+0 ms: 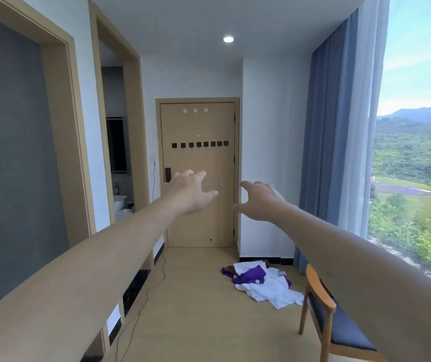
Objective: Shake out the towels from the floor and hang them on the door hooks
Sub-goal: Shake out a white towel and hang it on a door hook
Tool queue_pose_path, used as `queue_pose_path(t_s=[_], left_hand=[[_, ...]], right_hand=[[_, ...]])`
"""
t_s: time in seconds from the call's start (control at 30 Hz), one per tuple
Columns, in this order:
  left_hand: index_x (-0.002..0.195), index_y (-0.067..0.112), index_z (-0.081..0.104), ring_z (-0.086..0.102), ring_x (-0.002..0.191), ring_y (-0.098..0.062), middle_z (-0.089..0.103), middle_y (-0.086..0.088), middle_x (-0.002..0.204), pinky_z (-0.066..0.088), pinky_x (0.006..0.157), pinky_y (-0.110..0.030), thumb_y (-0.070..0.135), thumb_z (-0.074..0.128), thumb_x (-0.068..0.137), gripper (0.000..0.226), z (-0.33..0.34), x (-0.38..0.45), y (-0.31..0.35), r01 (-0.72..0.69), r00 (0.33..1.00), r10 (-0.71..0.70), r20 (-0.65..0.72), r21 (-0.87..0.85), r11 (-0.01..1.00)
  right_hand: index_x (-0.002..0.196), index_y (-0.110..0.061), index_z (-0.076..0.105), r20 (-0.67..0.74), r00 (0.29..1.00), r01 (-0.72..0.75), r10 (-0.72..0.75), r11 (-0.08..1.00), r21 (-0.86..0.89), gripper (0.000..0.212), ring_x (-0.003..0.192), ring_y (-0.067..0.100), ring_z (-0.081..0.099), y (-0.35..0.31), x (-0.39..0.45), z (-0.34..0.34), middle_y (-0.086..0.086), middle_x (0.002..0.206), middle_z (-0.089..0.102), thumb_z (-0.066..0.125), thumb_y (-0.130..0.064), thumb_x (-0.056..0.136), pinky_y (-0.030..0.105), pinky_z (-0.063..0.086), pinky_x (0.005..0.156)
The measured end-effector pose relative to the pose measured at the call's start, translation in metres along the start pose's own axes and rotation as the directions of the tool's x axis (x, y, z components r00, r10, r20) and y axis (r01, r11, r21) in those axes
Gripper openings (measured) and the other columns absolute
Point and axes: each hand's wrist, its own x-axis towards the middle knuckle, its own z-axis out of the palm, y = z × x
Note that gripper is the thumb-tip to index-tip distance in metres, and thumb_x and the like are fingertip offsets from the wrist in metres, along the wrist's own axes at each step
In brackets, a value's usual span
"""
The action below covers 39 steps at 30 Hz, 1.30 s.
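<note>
A heap of white and purple towels [264, 283] lies crumpled on the wooden floor, right of centre, below the far wall. At the end of the hallway stands a light wooden door [198, 205] with a row of several dark square hooks [199, 144] across its upper half, all bare. Both my arms stretch forward at chest height. My left hand [192, 192] and my right hand [257, 199] hover in the air in front of the door, fingers spread and loosely bent, holding nothing. Both are far above the towels.
A wooden chair with a blue seat [334, 322] stands at the lower right, close to the towels. Blue curtains [334, 152] and a large window line the right side. A cable [154, 280] trails along the floor by the left wall. An open doorway [116, 158] shows a bathroom.
</note>
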Motion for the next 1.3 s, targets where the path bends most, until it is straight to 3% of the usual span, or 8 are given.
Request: queue_pose_path(t_s=[0.27, 0.43, 0.67, 0.97, 1.2, 1.3], left_hand=[[0.155, 0.028, 0.029, 0.02, 0.149, -0.027, 0.028, -0.003, 0.162, 0.035, 0.109, -0.043, 0.057, 0.05, 0.096, 0.069, 0.058, 0.105, 0.004, 0.026, 1.0, -0.026, -0.013, 0.067, 0.997], [0.152, 0.027, 0.034, 0.028, 0.143, -0.026, 0.036, -0.003, 0.156, 0.043, 0.101, -0.042, 0.055, 0.052, 0.096, 0.066, 0.102, 0.193, 0.019, 0.071, 0.997, -0.069, -0.021, 0.08, 0.994], [0.149, 0.028, 0.038, 0.037, 0.137, -0.025, 0.042, -0.001, 0.149, 0.047, 0.098, -0.044, 0.054, 0.055, 0.094, 0.064, 0.156, 0.298, 0.015, 0.111, 0.994, -0.111, 0.004, 0.067, 0.992], [0.151, 0.025, 0.038, 0.036, 0.137, -0.027, 0.043, -0.004, 0.148, 0.045, 0.098, -0.039, 0.051, 0.055, 0.096, 0.063, 0.202, 0.407, -0.054, 0.113, 0.993, -0.112, -0.021, 0.047, 0.992], [0.15, 0.023, 0.039, 0.034, 0.14, -0.027, 0.043, -0.004, 0.149, 0.038, 0.097, -0.039, 0.053, 0.053, 0.097, 0.062, 0.215, 0.515, -0.146, 0.057, 0.998, -0.057, -0.007, 0.129, 0.99], [0.148, 0.025, 0.04, 0.036, 0.138, -0.027, 0.044, -0.003, 0.148, 0.038, 0.101, -0.042, 0.052, 0.053, 0.096, 0.06, 0.215, 0.568, -0.188, 0.043, 0.999, -0.043, -0.004, 0.134, 0.99]], right_hand=[[0.15, -0.02, 0.034, -0.006, 1.0, 0.022, -0.022, 1.0, -0.012, 0.069, 0.131, 0.029, 0.041, 0.053, 0.108, 0.037, 0.009, 0.14, 0.048, 0.06, -0.045, 0.091, 0.04, 0.046, 0.093], [0.138, -0.019, 0.044, 0.01, 0.999, 0.048, -0.048, 0.999, 0.026, 0.059, 0.125, 0.03, 0.045, 0.102, 0.198, 0.047, 0.008, 0.128, 0.051, 0.061, -0.044, 0.088, 0.039, 0.048, 0.086], [0.148, -0.024, 0.037, 0.072, 0.996, 0.051, -0.056, 0.997, 0.061, 0.07, 0.129, 0.03, 0.043, 0.154, 0.308, 0.087, 0.007, 0.131, 0.05, 0.061, -0.046, 0.087, 0.04, 0.048, 0.09], [0.151, -0.023, 0.034, 0.039, 0.995, 0.084, -0.086, 0.994, 0.066, 0.073, 0.132, 0.03, 0.04, 0.148, 0.437, 0.152, 0.008, 0.137, 0.049, 0.061, -0.046, 0.088, 0.04, 0.045, 0.095], [0.153, -0.022, 0.032, 0.004, 0.999, 0.039, -0.039, 0.997, 0.061, 0.074, 0.134, 0.031, 0.039, 0.111, 0.557, 0.21, 0.009, 0.139, 0.048, 0.06, -0.045, 0.089, 0.041, 0.044, 0.098], [0.15, -0.02, 0.035, -0.002, 1.0, 0.008, -0.008, 0.999, 0.041, 0.069, 0.127, 0.031, 0.042, 0.09, 0.612, 0.23, 0.008, 0.13, 0.051, 0.059, -0.043, 0.089, 0.04, 0.046, 0.093]])
